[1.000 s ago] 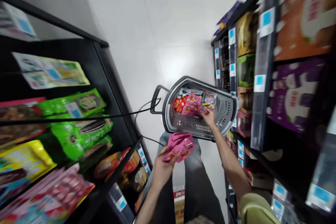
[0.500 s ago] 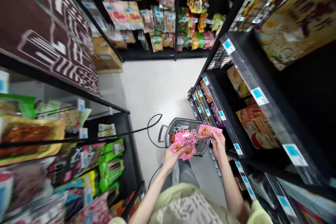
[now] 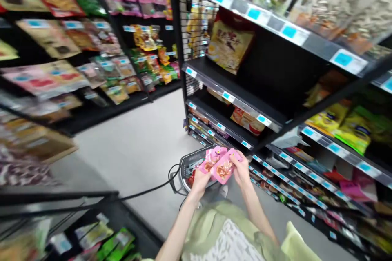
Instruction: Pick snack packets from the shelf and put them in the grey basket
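Observation:
Both of my hands hold a small stack of pink snack packets (image 3: 219, 164) in front of my chest. My left hand (image 3: 199, 181) grips the stack from the lower left. My right hand (image 3: 241, 170) closes on the right side of the same packets. Just beyond them on the floor stands a grey shopping basket (image 3: 184, 168) with a black handle, partly hidden behind the packets; red packets show inside it.
Black store shelves (image 3: 235, 100) with blue price tags rise on the right, holding boxed and bagged snacks. More racks of hanging snack bags (image 3: 101, 69) line the left and back. A pale tiled aisle floor (image 3: 134, 147) runs between them. A low black shelf (image 3: 92, 228) stands at my near left.
My view has swung up from the basket to the aisle. My right hand left the basket with a pink packet and joined it to the stack in my left hand.

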`<state>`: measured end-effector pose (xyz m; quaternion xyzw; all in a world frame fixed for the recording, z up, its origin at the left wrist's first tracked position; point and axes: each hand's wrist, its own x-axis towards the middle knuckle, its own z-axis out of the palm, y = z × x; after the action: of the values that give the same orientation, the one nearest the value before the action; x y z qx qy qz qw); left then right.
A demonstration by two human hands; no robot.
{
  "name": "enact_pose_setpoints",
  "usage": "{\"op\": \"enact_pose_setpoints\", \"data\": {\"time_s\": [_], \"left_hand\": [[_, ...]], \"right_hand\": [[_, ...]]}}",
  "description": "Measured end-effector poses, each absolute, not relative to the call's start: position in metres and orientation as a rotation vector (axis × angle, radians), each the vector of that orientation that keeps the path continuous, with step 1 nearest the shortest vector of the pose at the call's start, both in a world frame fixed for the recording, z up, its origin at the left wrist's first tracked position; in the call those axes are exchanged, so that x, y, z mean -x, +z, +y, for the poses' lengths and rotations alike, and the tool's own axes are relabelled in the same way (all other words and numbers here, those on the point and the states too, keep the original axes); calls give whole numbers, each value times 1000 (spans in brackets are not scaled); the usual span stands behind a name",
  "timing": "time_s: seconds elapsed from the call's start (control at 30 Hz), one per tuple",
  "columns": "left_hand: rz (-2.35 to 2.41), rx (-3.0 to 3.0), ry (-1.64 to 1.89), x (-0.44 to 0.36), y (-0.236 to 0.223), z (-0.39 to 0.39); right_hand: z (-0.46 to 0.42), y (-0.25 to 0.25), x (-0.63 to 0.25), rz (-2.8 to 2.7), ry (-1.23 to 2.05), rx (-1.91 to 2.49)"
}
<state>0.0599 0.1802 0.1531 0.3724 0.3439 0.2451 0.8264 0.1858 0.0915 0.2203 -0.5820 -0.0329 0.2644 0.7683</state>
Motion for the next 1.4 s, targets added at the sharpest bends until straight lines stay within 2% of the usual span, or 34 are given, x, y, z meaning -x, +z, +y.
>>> {"op": "enact_pose_setpoints", "data": {"time_s": [0.3, 0.47, 0.63, 0.9, 1.2, 1.4], "left_hand": [[624, -964, 182, -105, 164, 111], [548, -1089, 154, -132, 168, 67], [476, -1178, 70, -166, 191, 12], [260, -1396, 1, -195, 228, -70], [-196, -1698, 3, -211, 237, -136], [-288, -1765, -74, -216, 232, -196]], "right_hand": [[-18, 232, -195, -2, 266, 1399], [-88, 246, -205, -28, 229, 1432], [-154, 258, -214, 15, 70, 1465], [-237, 251, -226, 209, -109, 1027], [-325, 236, -221, 247, -187, 786], [-393, 215, -209, 304, -192, 632]]}}
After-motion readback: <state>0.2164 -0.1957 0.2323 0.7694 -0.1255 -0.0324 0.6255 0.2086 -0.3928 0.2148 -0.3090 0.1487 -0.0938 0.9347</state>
